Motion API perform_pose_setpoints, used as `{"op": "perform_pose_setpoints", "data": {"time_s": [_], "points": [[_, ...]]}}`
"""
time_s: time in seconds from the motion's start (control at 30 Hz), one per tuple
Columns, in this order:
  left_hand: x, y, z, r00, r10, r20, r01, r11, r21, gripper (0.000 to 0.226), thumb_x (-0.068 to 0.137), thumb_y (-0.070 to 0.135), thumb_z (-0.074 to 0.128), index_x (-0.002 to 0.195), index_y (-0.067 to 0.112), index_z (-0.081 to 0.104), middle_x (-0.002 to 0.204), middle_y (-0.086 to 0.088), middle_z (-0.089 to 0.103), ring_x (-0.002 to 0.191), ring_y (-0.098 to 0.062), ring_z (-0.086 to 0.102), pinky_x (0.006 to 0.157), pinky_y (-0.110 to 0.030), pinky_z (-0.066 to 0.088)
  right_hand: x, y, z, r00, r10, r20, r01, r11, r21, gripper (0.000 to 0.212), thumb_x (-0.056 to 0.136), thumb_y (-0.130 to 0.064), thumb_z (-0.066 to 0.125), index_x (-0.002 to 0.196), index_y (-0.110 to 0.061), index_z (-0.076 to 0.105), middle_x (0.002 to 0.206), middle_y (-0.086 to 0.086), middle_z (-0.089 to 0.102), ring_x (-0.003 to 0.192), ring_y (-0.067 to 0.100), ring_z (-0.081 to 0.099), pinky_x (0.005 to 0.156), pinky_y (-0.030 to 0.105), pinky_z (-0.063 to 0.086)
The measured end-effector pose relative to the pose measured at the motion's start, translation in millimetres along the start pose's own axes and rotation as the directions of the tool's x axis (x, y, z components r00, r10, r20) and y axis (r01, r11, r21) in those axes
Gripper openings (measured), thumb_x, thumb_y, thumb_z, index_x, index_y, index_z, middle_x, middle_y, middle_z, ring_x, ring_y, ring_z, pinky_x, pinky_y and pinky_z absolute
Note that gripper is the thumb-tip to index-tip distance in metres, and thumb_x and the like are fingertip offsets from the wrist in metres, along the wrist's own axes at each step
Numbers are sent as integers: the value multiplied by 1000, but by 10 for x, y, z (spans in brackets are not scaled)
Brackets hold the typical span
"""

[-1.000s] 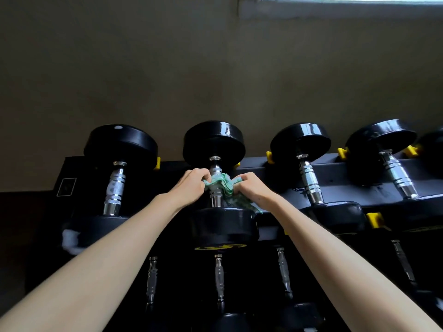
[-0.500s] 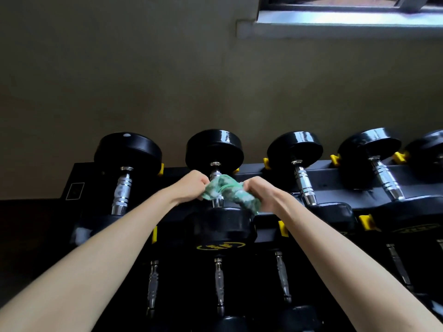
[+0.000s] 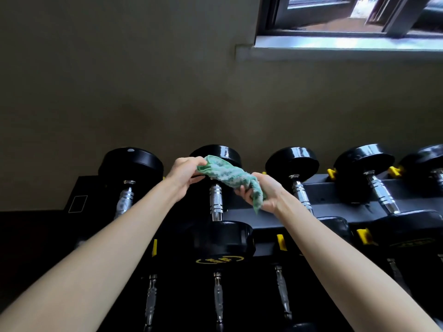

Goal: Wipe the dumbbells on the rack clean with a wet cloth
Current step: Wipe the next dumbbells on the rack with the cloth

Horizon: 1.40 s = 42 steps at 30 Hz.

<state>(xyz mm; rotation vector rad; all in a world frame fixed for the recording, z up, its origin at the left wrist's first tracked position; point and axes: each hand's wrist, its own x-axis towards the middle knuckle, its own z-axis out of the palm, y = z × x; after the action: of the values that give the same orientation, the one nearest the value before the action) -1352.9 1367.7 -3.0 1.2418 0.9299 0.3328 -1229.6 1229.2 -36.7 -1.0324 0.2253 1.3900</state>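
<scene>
While the green cloth (image 3: 225,174) hangs stretched just above the chrome handle (image 3: 215,202) of the second dumbbell (image 3: 223,238), the left hand (image 3: 184,174) pinches one end left of that handle and the right hand (image 3: 263,192) curls its fingers round the bunched end to its right. A loose pinch on wet fabric could let it slip and drop behind the handle, into the rack (image 3: 335,195).

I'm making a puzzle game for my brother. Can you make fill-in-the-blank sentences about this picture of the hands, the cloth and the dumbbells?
1. The cloth is ____ in colour.
2. The left hand and the right hand both grip the ____.
3. The dumbbell nearest the cloth has a silver handle and ____ ends.
4. The window is at the upper ____ of the picture.
Missing words: green, cloth, black, right.
</scene>
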Motion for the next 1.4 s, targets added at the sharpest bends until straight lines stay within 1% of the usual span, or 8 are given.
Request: {"op": "perform_pose_setpoints", "data": {"time_s": [0.13,0.3,0.6,0.77,0.9,1.13,1.3,1.4], "points": [[28,-103,163,931,337,-144,-296,923,246,16,82,2,60,73,14,59,73,0,59,74,-17,54,72,-28,46,0,55,113,996,-79,-39,81,995,54,25,97,-5,33,90,7,54,68,19,64,41,17,60,35,19,47],[-21,-183,351,763,646,29,-564,643,518,11,80,4,65,89,4,71,88,-3,56,75,-17,52,64,-11,37,90,101,208,980,-198,22,197,979,45,26,99,-2,34,85,2,56,58,11,67,47,14,65,50,21,54],[-161,-331,190,566,380,731,-796,20,606,65,72,27,27,124,4,59,136,-7,52,127,-22,47,106,-26,22,25,-34,-66,973,-95,210,70,990,125,64,78,-43,56,117,8,56,107,24,65,92,32,68,84,43,54],[-116,-310,158,539,537,650,-803,95,588,49,70,13,33,98,-1,72,115,-17,66,106,-27,64,97,-20,38,105,-52,-90,984,-172,44,176,981,-86,15,79,-9,64,93,-5,65,83,7,70,73,17,68,72,27,57],[111,-345,7,673,707,219,-636,401,660,37,69,-4,36,77,-6,72,99,-23,68,88,-33,68,82,-25,46,144,-34,-126,931,-350,101,363,878,-311,17,89,-6,56,105,-10,61,86,1,70,76,14,67,67,27,56],[330,-645,-265,867,467,-175,-211,661,720,36,75,-16,41,89,-4,72,114,-16,60,105,-31,57,89,-22,39,525,238,166,591,-709,386,571,30,-820,48,74,3,70,119,-9,62,104,2,47,101,16,49,85,7,33],[344,-718,-376,898,351,-264,-75,714,696,35,79,-10,43,93,3,73,107,-16,66,106,-30,57,89,-24,40,710,394,315,445,-740,504,561,-208,-801,51,64,15,50,109,-5,61,110,8,60,102,19,54,77,15,35],[347,-744,-408,907,287,-309,-20,761,649,36,80,-6,42,92,7,73,103,-17,69,103,-31,61,92,-33,48,761,461,280,488,-631,603,572,-291,-767,54,61,14,41,109,-4,58,115,8,58,103,17,51,76,20,38]]}}
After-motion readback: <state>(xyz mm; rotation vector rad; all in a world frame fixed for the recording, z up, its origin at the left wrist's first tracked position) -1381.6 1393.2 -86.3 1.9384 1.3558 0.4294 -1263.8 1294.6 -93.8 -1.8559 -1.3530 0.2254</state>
